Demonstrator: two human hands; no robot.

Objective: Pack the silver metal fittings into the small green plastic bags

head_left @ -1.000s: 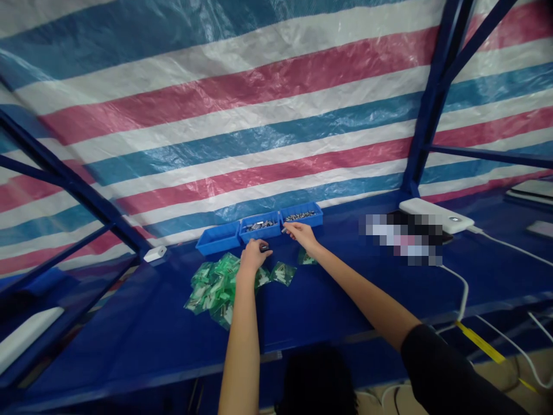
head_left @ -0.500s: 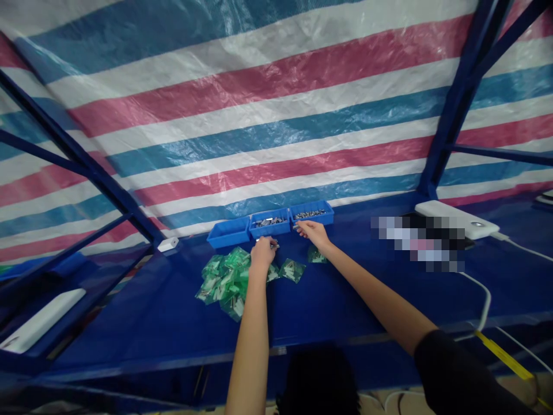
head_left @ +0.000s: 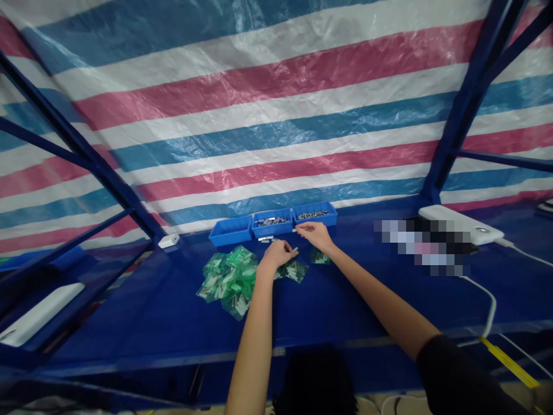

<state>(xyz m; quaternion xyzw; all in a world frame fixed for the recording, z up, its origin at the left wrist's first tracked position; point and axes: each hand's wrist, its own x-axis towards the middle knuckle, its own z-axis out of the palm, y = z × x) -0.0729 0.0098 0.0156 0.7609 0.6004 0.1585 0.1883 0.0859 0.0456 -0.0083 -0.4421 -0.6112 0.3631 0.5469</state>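
Note:
My left hand (head_left: 277, 252) is closed in a pinch, with a small pale strip-like piece (head_left: 295, 251) sticking out past the fingertips. Just right of it, my right hand (head_left: 314, 233) pinches a tiny light-coloured piece, too small to name, in front of the blue bins. Short shiny metal parts (head_left: 266, 238) lie on the table behind my left hand. Under and beside that hand are small clear-green bags (head_left: 296, 271) with pale parts inside. Another such bag (head_left: 318, 257) is partly below my right wrist. A heap of green bags (head_left: 231, 279) lies to the left.
Three blue bins stand in a row at the back: a left bin (head_left: 231, 231), a middle bin (head_left: 272, 230) and a right bin (head_left: 330, 218); the last two hold small metal parts. A white adapter (head_left: 168, 241) sits left; a white power bank (head_left: 460, 225) with a cable lies right.
My left hand has moved right and slightly nearer, away from the middle bin's front, uncovering the metal parts on the table. My right hand stays at about the same place. The view shifts slightly.

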